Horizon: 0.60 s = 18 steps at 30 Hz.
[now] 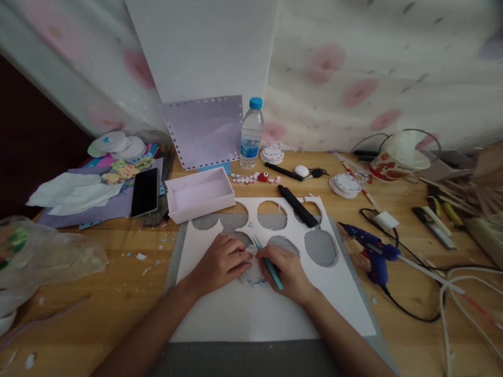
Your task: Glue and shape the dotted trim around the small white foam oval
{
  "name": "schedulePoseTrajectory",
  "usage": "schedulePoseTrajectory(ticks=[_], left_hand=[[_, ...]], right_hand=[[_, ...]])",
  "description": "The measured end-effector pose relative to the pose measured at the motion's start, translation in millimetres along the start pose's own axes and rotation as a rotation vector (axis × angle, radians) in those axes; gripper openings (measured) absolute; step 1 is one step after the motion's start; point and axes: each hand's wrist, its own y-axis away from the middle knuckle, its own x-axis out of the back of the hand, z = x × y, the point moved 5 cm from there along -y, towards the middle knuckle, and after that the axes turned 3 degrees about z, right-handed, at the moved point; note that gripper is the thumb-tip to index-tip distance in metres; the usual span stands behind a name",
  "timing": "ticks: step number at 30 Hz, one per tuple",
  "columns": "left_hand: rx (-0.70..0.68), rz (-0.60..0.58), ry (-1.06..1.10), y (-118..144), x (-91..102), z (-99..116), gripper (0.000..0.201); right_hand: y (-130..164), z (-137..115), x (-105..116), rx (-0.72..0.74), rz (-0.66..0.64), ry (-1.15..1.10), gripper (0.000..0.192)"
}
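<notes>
A round white piece (252, 272) with a bluish, uneven edge lies on a white sheet (236, 314) that has several round holes cut in it. The fingers of my left hand (222, 262) are curled on the left side of this piece, holding it. In my right hand (286, 272) is a pair of teal tweezers (275, 275), gripped closed-handed with the tips pointing away from me. Those tips are near the piece's upper edge, and my right fingers touch its right side. My fingers partly cover the piece. Beneath the sheet is a grey mat (173, 298).
A blue glue gun (377, 251) with its cord lies right of the sheet. Behind stand a pink box (200, 196), a water bottle (251, 136) and a black marker (297, 206). A phone (145, 192) and paper (74, 191) are left; cables (444, 303) are right.
</notes>
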Motion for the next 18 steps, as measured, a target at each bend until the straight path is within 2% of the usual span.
schedulePoseTrajectory(ticks=[7, 12, 14, 16, 18], left_hand=[[-0.124, -0.034, -0.169, -4, -2.1, 7, 0.017], [-0.153, -0.042, -0.237, -5, -2.0, 10, 0.015], [-0.156, -0.04, -0.239, -4, -1.9, 10, 0.015], [-0.161, -0.026, -0.237, -4, -1.6, 11, 0.014], [-0.174, 0.004, -0.24, -5, -0.9, 11, 0.013]], right_hand=[[-1, -2, 2, -0.033, 0.034, -0.002, 0.014], [7, 6, 21, -0.172, 0.324, -0.123, 0.014], [12, 9, 29, -0.212, 0.396, -0.192, 0.017], [13, 7, 33, -0.161, 0.368, -0.232, 0.023], [13, 0, 31, -0.035, 0.252, -0.21, 0.027]])
